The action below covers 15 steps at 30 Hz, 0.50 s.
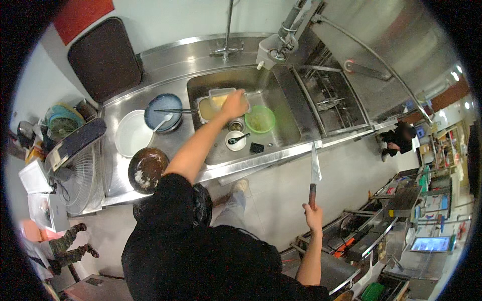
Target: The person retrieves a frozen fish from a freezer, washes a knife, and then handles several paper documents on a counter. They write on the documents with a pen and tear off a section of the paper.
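My left hand (235,105) reaches into the stainless steel sink (290,126) and grips the rim of a clear plastic container (219,98) with something yellowish in it. Below that container is a metal pan (204,110) of cloudy liquid. Close by are a green bowl (260,119) with pale contents, a small metal container (237,125) and a white bowl (234,144) with a black spoon. Out over the floor, my right hand (313,216) holds a long knife (315,169) by its brown handle, the blade pointing at the sink's front edge.
Left of the sink stand a blue bowl (162,103) with chopsticks, a white tub (131,133) and a brown pan (148,169) with food residue. A faucet (225,52) and spray nozzle (278,53) are behind. Two other people are at the far left and far right.
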### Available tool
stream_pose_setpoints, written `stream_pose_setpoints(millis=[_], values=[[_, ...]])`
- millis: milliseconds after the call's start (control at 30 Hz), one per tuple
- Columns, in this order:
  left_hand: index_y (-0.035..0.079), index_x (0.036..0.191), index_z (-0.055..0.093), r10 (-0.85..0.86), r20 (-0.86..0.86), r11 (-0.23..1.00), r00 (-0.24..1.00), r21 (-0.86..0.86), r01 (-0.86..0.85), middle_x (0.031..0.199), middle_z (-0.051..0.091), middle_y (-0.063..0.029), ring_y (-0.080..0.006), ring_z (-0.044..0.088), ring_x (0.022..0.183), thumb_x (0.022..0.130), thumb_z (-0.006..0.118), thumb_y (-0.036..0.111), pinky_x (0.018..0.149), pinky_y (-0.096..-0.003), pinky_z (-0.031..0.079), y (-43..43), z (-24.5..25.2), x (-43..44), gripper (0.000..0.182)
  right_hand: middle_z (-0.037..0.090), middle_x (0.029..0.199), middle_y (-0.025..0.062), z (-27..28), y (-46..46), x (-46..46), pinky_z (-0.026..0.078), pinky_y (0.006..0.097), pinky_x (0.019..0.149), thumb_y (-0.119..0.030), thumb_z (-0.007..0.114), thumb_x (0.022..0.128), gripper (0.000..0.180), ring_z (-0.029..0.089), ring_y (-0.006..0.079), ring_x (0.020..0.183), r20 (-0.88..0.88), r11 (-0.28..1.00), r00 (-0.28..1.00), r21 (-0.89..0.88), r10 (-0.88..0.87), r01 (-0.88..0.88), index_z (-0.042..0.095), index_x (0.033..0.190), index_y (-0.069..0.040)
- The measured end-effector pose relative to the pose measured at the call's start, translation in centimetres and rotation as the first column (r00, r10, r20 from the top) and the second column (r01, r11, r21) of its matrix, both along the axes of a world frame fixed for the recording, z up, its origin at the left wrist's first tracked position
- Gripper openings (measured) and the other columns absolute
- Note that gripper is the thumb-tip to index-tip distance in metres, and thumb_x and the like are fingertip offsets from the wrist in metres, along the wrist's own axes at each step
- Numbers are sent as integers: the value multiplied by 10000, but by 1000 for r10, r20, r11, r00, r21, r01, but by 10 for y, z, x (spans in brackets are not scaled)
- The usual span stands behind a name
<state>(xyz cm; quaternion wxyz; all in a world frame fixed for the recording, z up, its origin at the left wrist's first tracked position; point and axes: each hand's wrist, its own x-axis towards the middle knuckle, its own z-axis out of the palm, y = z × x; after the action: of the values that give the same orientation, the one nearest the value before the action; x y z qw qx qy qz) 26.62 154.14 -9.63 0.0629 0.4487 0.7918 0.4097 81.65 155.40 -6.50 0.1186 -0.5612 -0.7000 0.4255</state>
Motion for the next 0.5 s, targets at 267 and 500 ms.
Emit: stream_pose_setpoints(millis=[267, 500], values=[[-49, 1433, 470, 322, 28, 946, 946, 24, -323, 1435, 511, -274, -414, 469, 1356, 893, 688, 310, 1152, -454, 378, 209, -34, -190, 684, 518, 704, 17, 14, 80, -62, 414, 330, 628, -132, 735, 834, 236, 453, 124, 683, 12, 996, 998, -64, 58, -57, 566, 766, 17], [54, 1371, 534, 342, 233, 918, 910, 126, -377, 1427, 492, -217, -405, 498, 1305, 821, 777, 366, 1120, -466, 404, 302, -63, -265, 678, 418, 678, 72, 18, 129, -123, 393, 353, 618, -126, 752, 799, 381, 445, 182, 653, 69, 993, 992, -61, 106, -102, 426, 653, 7]])
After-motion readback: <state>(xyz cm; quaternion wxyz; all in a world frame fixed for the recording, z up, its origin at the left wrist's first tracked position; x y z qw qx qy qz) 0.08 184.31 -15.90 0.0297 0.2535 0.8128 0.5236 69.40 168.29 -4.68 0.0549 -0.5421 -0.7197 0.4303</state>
